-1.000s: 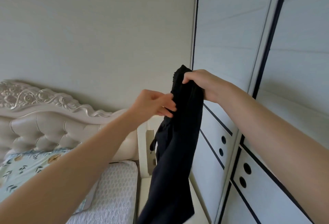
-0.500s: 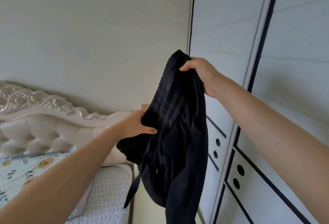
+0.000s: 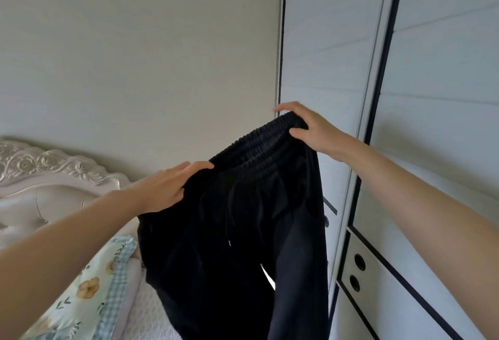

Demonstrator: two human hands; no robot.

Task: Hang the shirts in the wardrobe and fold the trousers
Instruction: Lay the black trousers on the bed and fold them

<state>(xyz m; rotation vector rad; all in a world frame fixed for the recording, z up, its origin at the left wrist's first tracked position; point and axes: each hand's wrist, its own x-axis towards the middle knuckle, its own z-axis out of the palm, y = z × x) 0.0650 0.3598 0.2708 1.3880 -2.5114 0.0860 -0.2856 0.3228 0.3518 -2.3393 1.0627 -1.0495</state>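
Observation:
A pair of black trousers with an elastic waistband and a drawstring hangs in the air in front of me, legs trailing down out of the frame. My right hand pinches the right end of the waistband, thumb in front and fingers over the top. My left hand holds the left end of the waistband, lower than the right, with its fingers over the cloth. The waistband is stretched between the two hands and slopes up to the right.
A white wardrobe with dark trim and shut doors fills the right side; its lower drawers have round holes. On the left stands a bed with a carved cream headboard and a floral pillow. A plain wall lies behind.
The waistband has been spread out wide between my hands. My left hand moved left and up along it, and my right hand shifted its hold to the right end.

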